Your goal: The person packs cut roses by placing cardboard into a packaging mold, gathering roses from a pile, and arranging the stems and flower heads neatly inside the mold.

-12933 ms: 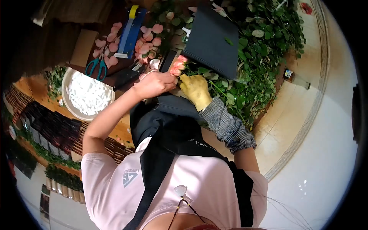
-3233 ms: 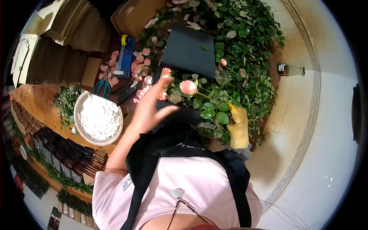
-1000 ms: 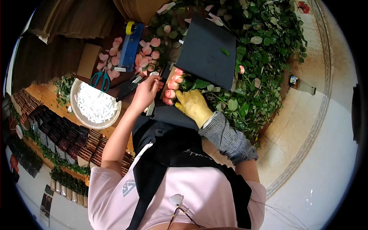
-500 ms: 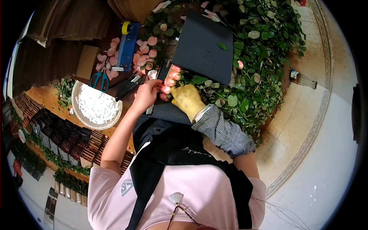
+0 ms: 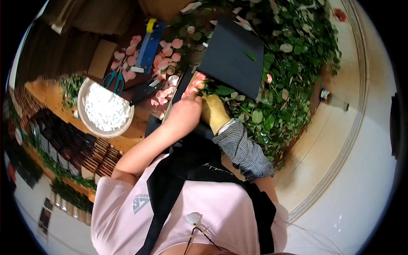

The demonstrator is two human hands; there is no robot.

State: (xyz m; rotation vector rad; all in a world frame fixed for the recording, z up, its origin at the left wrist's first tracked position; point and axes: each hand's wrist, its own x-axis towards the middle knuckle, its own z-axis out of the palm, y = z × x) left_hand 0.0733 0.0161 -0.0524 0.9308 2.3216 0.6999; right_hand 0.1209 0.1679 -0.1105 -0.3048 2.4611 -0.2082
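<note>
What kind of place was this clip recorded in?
Probably a flower-packing workroom. Pink roses lie in a row at the person's hands, a big heap of leafy stems lies to the right, and scissors and a tape dispenser lie to the left.

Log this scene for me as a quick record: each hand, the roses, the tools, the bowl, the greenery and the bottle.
left hand: bare, over the roses; finger grip hidden
right hand: yellow-gloved, beside the roses; fingertips hidden
roses: pink, heads in a row, partly covered
dark panel: lies over part of the greenery
scissors: teal handles, near the bowl
blue dispenser: yellow roll at far end
bowl: holds many small white pieces
greenery: large leafy heap, right side
bottle: on its side, right of the heap
</note>
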